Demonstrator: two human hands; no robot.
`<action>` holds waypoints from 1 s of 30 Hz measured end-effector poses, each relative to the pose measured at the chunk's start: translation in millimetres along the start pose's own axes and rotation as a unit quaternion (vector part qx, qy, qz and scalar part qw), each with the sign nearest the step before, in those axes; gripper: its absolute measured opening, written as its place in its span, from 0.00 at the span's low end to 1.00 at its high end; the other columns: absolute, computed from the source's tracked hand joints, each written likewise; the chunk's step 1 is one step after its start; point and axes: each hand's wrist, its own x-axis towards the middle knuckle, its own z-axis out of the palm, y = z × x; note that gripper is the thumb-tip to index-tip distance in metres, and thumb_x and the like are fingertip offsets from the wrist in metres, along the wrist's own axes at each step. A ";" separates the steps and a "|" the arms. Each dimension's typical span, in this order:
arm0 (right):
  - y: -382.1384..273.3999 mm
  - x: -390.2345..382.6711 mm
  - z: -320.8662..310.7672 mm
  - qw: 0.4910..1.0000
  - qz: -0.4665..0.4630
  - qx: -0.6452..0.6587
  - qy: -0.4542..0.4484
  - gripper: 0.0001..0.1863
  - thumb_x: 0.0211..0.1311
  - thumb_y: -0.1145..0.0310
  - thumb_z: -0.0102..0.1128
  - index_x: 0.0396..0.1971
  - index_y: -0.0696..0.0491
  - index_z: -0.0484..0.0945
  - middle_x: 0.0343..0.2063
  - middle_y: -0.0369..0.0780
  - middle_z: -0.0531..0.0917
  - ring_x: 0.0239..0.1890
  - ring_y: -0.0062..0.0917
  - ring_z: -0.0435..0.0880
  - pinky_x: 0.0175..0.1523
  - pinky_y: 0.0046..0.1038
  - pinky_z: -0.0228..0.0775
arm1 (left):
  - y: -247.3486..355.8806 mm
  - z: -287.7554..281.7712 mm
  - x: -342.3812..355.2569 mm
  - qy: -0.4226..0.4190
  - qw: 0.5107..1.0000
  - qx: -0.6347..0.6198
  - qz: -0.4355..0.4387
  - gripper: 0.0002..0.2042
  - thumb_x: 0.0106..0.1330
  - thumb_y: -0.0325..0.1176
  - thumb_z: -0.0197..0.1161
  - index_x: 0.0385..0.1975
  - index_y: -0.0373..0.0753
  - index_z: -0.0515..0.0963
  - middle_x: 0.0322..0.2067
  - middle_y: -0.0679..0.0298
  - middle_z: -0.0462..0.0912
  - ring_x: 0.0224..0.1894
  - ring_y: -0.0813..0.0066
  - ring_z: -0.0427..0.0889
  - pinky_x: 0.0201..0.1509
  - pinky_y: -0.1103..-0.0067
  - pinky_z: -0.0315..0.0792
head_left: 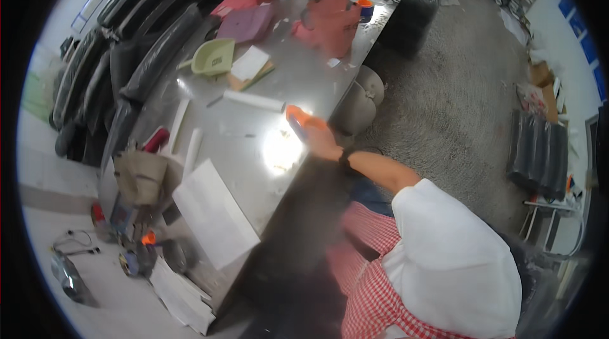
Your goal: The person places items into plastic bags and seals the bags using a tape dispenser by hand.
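Observation:
My right hand (322, 139) is closed on an orange and dark object (295, 115), which looks like a small tool, over the metal table (241, 155) near its right edge. A white roll (254, 100) lies just beside that object, pointing off to the left. A bright glare on the tabletop below my hand hides detail there. Farther up lie a white paper on a brown board (249, 63), a green dustpan (212, 58) and a red cloth-like item (327, 25). A large white sheet (216, 212) lies lower on the table. My left hand is not in view.
Dark padded pieces in plastic (89, 85) are stacked along the left. A beige bag (139, 177) and clutter crowd the table's lower left. Beige rounded seats (356, 101) sit beside the table's right edge, above textured floor (444, 104). More wrapped padded pieces (536, 152) stand at the right.

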 end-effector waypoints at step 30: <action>480.1 576.3 -370.6 0.900 -0.116 -0.420 0.013 0.29 0.42 0.68 0.73 0.48 0.54 0.75 0.44 0.45 0.79 0.52 0.41 0.75 0.55 0.39 0.67 | 210.0 449.9 102.2 -0.195 0.966 0.140 0.099 0.28 0.64 0.27 0.61 0.64 0.36 0.62 0.60 0.50 0.67 0.59 0.55 0.71 0.60 0.66 0.69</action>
